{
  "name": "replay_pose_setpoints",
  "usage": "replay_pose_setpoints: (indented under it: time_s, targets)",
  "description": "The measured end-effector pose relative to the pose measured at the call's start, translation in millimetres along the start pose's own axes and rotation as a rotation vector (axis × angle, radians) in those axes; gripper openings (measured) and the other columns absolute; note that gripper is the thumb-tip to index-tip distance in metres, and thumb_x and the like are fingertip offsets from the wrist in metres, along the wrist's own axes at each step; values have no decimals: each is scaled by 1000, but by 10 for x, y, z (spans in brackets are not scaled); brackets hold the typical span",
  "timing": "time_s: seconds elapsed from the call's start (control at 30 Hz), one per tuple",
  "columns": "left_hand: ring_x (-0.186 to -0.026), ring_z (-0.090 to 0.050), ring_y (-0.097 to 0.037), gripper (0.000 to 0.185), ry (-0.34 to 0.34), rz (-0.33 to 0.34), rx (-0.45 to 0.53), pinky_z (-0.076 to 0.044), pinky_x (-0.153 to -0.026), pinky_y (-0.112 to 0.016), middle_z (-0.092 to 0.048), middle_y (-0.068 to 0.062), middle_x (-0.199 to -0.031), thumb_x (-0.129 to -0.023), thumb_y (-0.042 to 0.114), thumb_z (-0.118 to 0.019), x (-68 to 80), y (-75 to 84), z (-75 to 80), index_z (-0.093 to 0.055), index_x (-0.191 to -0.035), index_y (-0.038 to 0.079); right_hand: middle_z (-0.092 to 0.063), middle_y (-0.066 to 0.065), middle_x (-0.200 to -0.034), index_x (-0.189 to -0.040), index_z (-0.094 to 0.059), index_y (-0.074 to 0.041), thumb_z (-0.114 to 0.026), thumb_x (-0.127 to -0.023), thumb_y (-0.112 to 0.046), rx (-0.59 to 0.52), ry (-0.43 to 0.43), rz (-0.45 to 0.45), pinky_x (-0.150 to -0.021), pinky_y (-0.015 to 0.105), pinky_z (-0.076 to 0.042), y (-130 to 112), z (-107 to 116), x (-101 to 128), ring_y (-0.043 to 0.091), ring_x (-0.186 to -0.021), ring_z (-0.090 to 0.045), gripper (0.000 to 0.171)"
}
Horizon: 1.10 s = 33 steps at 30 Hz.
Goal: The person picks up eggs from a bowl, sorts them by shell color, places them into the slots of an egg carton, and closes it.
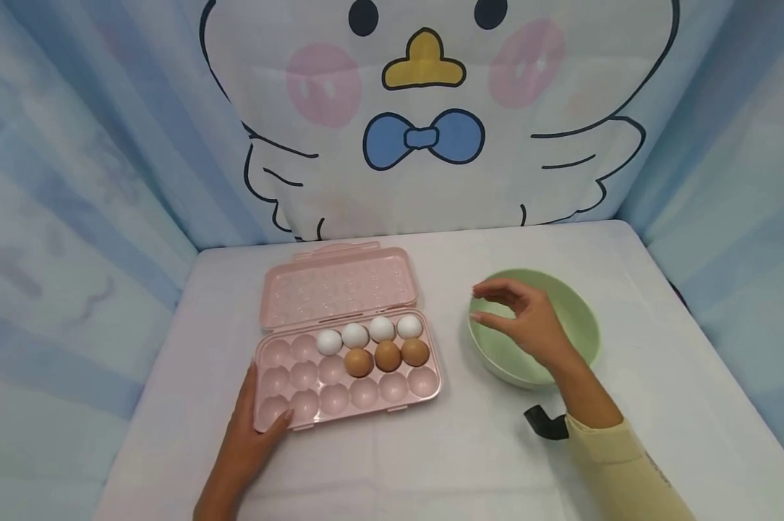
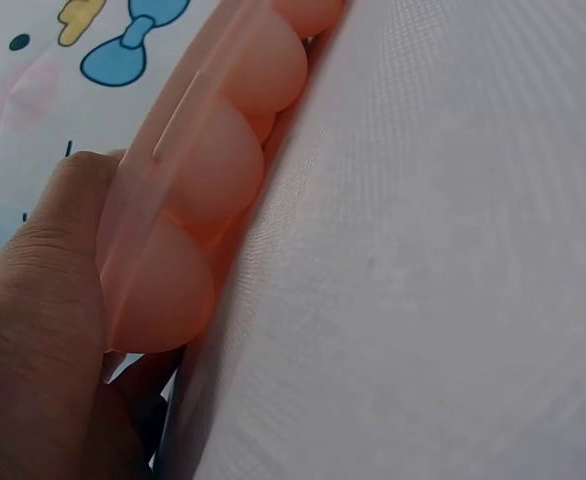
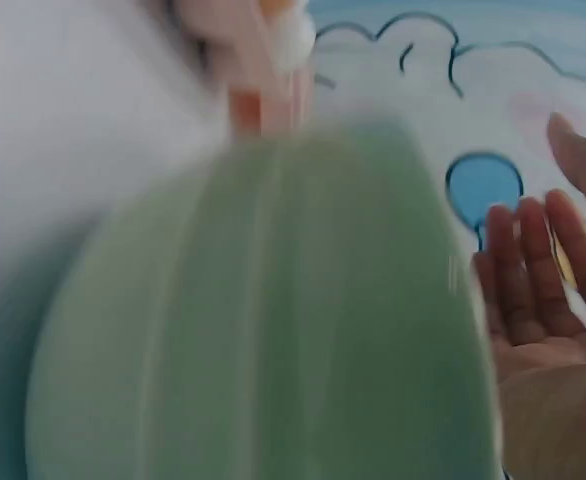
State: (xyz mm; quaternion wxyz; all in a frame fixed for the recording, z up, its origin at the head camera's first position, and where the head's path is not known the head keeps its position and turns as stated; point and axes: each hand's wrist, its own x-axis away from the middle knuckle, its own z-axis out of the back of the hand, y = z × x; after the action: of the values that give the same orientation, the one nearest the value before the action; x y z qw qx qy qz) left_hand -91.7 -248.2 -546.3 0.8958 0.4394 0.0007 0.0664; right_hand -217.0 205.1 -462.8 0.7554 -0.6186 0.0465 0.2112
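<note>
A pink plastic egg tray lies on the table with its lid folded back. Several white eggs sit along its back row, and 3 brown eggs in the middle row. My left hand grips the tray's front left corner, thumb over the edge; its rounded cups show from below in the left wrist view. Above the left part of a pale green bowl, my right hand holds nothing, thumb and fingers spread apart. In the right wrist view its palm shows beside the blurred bowl.
A white cloth covers the table. Behind it hangs a curtain with a cartoon bird, and blue curtains stand at both sides. A black strap-like piece sticks out by the right sleeve.
</note>
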Motion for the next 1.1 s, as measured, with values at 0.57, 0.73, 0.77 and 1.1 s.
replay_pose_setpoints:
  time_s: [0.57, 0.73, 0.77, 1.1]
  targets:
    - [-156, -11, -38, 111, 15, 17, -18, -14, -120, -66, -6, -6, -173, -91, 46, -77, -14, 12, 72, 4, -166, 38, -58, 20, -142, -140, -61, 0, -81, -93, -20, 351, -1, -333, -108, 54, -44, 162, 675, 160, 37, -132, -52, 55]
    - [-156, -11, -38, 110, 5, 22, -13, -14, -120, -65, -5, -6, -173, -92, 48, -76, -8, 11, 38, 4, -166, 37, -55, 27, -145, -143, -58, 0, -79, -94, -18, 365, -17, -459, -109, 61, -38, 158, 666, 100, 45, -138, -45, 56]
    - [-156, -11, -38, 110, 2, 21, -12, -14, -120, -65, -5, -6, -173, -92, 48, -76, -4, 9, 32, 4, -166, 37, -55, 27, -144, -143, -58, 1, -78, -95, -16, 367, -22, -465, -110, 61, -37, 156, 663, 94, 45, -139, -44, 55]
    - [-156, -13, -38, 109, 9, -1, -3, -16, -120, -65, -7, -6, -173, -92, 46, -76, -4, 9, -18, 2, -167, 35, -57, 30, -139, -137, -59, 10, -73, -96, -3, 374, -45, -435, -104, 51, -49, 271, 615, 78, 47, -127, -57, 45]
